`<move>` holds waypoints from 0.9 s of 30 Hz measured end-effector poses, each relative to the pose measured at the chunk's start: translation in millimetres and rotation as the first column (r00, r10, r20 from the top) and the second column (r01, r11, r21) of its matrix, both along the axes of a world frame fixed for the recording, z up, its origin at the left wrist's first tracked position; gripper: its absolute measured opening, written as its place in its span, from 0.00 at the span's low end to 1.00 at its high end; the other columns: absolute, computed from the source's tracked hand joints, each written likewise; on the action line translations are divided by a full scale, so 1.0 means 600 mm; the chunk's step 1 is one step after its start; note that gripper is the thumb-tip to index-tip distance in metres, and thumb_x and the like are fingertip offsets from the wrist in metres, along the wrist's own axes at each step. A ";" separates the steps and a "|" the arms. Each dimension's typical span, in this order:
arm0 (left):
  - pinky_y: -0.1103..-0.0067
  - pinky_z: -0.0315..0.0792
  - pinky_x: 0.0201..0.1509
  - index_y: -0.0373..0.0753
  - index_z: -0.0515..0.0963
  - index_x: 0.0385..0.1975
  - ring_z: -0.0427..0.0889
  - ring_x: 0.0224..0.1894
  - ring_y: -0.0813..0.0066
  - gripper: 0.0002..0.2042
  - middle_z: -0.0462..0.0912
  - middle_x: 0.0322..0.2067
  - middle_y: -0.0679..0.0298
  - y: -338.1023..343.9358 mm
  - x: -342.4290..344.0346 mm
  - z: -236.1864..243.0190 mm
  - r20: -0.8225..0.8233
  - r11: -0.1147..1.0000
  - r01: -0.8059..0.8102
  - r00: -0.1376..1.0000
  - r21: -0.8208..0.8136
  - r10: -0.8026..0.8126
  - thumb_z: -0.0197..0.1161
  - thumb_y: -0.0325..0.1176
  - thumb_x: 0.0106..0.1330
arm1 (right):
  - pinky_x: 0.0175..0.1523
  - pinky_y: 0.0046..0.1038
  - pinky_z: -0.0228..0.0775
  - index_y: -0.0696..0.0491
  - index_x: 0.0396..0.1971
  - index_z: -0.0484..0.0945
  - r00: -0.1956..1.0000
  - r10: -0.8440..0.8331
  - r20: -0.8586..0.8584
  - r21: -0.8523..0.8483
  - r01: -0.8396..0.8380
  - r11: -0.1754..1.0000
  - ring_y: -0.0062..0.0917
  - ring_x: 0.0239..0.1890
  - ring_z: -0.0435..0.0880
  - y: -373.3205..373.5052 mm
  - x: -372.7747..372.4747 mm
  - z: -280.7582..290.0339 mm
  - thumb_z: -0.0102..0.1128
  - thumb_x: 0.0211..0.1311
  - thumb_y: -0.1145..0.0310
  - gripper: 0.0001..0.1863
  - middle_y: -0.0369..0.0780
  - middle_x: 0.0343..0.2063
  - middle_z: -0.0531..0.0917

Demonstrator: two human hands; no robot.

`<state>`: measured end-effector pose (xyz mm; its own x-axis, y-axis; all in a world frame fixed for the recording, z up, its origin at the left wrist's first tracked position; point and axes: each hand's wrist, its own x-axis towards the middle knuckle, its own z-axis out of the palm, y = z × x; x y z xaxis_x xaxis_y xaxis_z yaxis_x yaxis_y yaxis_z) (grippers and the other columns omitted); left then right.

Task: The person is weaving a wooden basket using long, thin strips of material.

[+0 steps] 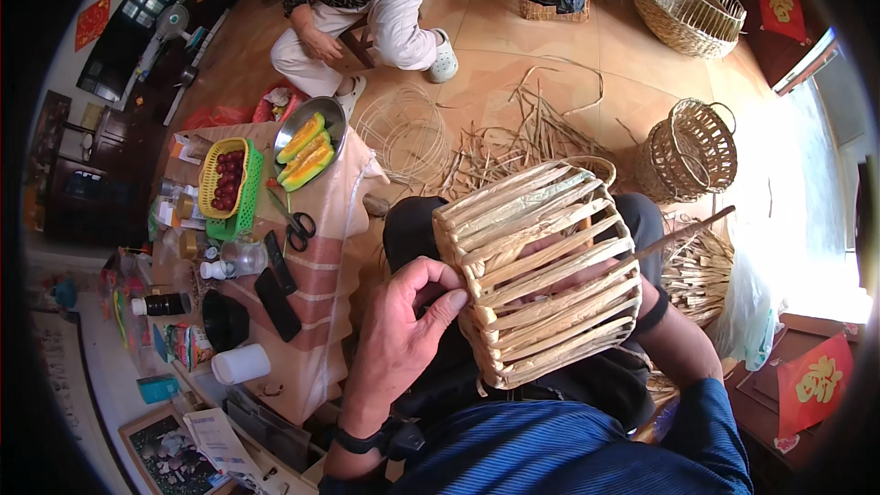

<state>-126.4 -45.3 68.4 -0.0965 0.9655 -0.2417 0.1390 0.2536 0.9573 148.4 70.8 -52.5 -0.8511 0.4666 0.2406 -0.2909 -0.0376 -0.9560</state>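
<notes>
Left hand (394,335): we pinch basket edge (483,316). Slats (536,215) rightward look set; edge seems unfinished. Right hand (598,273) behind slats: grip hidden.

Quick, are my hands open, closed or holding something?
Left hand: closed, thumb and forefinger pinched at the left edge of the tan, boxy, slatted woven basket.
Right hand: partly hidden behind the slats; its grip cannot be told.

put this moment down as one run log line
left hand: thumb at basket edge | right hand: behind basket, partly hidden | basket: over knees | scissors: on table
</notes>
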 end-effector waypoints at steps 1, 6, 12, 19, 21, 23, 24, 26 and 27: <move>0.81 0.77 0.46 0.32 0.78 0.43 0.80 0.39 0.84 0.05 0.84 0.37 0.67 0.000 -0.001 0.003 -0.047 1.000 0.015 0.999 0.009 -0.014 0.67 0.26 0.78 | 0.75 0.45 0.71 0.55 0.59 0.86 0.996 0.055 0.076 -0.277 -0.032 0.960 0.41 0.71 0.80 -0.001 0.015 -0.005 0.65 0.78 0.63 0.17 0.49 0.66 0.83; 0.81 0.75 0.48 0.33 0.77 0.43 0.78 0.40 0.83 0.06 0.83 0.41 0.67 -0.008 0.006 0.001 -0.035 0.999 -0.023 0.999 0.046 0.024 0.66 0.27 0.78 | 0.53 0.32 0.87 0.60 0.59 0.79 0.971 -0.217 0.103 -0.795 0.212 0.568 0.33 0.52 0.91 -0.049 0.072 0.018 0.63 0.79 0.61 0.20 0.45 0.49 0.88; 0.83 0.74 0.54 0.36 0.77 0.44 0.80 0.45 0.83 0.08 0.83 0.45 0.67 0.005 0.009 -0.015 0.336 0.991 -0.118 0.938 0.063 0.090 0.71 0.24 0.72 | 0.63 0.24 0.74 0.61 0.60 0.79 0.721 -0.609 0.331 -0.387 0.692 0.609 0.19 0.54 0.84 -0.142 0.064 0.115 0.58 0.82 0.63 0.18 0.36 0.53 0.87; 0.84 0.75 0.57 0.36 0.78 0.47 0.82 0.47 0.84 0.13 0.83 0.44 0.67 0.022 0.047 -0.004 0.540 0.988 -0.151 0.835 0.038 0.107 0.75 0.21 0.68 | 0.28 0.16 0.68 0.61 0.51 0.82 0.644 -0.697 0.317 -0.401 0.757 0.516 0.13 0.21 0.77 -0.077 0.053 0.071 0.53 0.85 0.57 0.21 0.31 0.23 0.81; 0.84 0.75 0.57 0.35 0.79 0.47 0.82 0.47 0.84 0.13 0.84 0.43 0.67 0.020 0.070 0.002 0.523 0.993 -0.109 0.849 0.033 0.076 0.75 0.22 0.68 | 0.31 0.18 0.71 0.58 0.48 0.83 0.650 -0.643 0.406 -0.485 0.749 0.451 0.13 0.24 0.78 -0.045 0.065 0.016 0.53 0.85 0.61 0.16 0.31 0.25 0.81; 0.84 0.75 0.57 0.35 0.80 0.47 0.82 0.47 0.84 0.11 0.84 0.42 0.68 0.024 0.091 -0.003 0.376 0.997 -0.074 0.925 0.031 0.057 0.75 0.24 0.70 | 0.36 0.24 0.73 0.58 0.46 0.82 0.628 -0.627 0.461 -0.485 0.770 0.414 0.18 0.30 0.81 -0.031 0.060 -0.023 0.53 0.86 0.62 0.15 0.34 0.28 0.83; 0.84 0.76 0.55 0.35 0.80 0.46 0.81 0.46 0.85 0.10 0.84 0.42 0.69 0.029 0.092 -0.015 0.349 0.997 -0.067 0.936 0.036 0.050 0.74 0.25 0.71 | 0.39 0.29 0.74 0.60 0.45 0.81 0.556 -0.676 0.484 -0.130 0.810 0.573 0.22 0.32 0.81 -0.031 0.066 -0.049 0.52 0.86 0.63 0.15 0.38 0.29 0.83; 0.84 0.76 0.55 0.35 0.80 0.46 0.81 0.46 0.85 0.10 0.83 0.42 0.69 0.034 0.093 -0.021 0.350 0.997 -0.070 0.935 0.034 0.054 0.74 0.24 0.71 | 0.45 0.39 0.74 0.62 0.46 0.77 0.432 -0.737 0.520 0.320 0.702 0.636 0.41 0.37 0.84 -0.037 0.059 -0.036 0.52 0.86 0.63 0.15 0.50 0.32 0.82; 0.84 0.76 0.55 0.35 0.80 0.45 0.81 0.46 0.85 0.10 0.83 0.42 0.69 0.038 0.094 -0.023 0.351 0.996 -0.082 0.934 0.036 0.065 0.74 0.24 0.70 | 0.46 0.43 0.76 0.60 0.49 0.77 0.387 -0.734 0.558 0.366 0.679 0.636 0.53 0.41 0.84 -0.037 0.056 -0.022 0.52 0.84 0.67 0.11 0.54 0.37 0.82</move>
<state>-70.1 -22.8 54.5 -0.0858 0.9704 -0.2257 -0.2233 0.2020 0.9536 181.8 48.5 -65.5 -0.1628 0.9788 -0.1243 0.4581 -0.0367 -0.8882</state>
